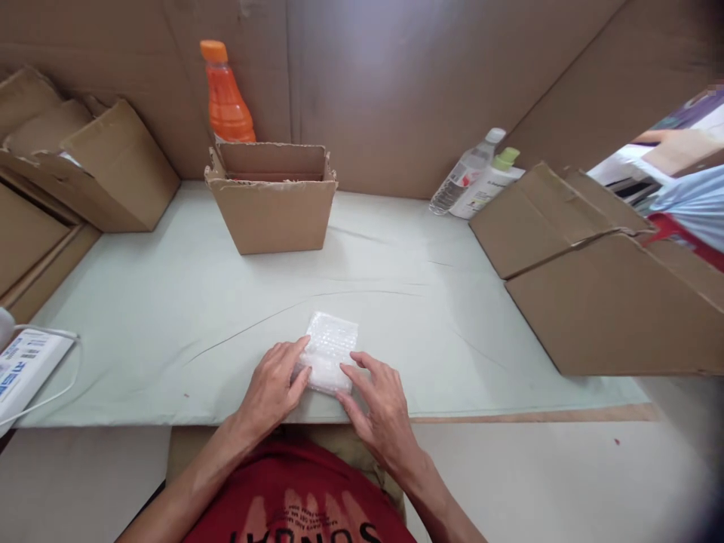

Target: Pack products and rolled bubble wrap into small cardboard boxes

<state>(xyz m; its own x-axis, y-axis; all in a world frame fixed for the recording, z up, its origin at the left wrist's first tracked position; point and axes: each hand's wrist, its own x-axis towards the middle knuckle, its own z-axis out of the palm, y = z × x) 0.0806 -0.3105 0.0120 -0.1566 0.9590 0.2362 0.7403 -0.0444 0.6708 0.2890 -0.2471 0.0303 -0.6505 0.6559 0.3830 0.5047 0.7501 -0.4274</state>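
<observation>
A small packet wrapped in clear bubble wrap (329,348) lies near the front edge of the pale green table cover (170,317). My left hand (274,388) rests on the packet's left side, fingers curled against it and the thumb on top. At the packet's near right corner my right hand (378,411) presses down with spread fingers. Both hands touch the packet from the near side.
An open cardboard box (271,197) stands at the back middle, an orange bottle (225,94) behind it. More cardboard boxes sit at left (99,166) and right (593,279). Two plastic bottles (480,177) lean at the back right. A white device with cable (26,366) lies far left.
</observation>
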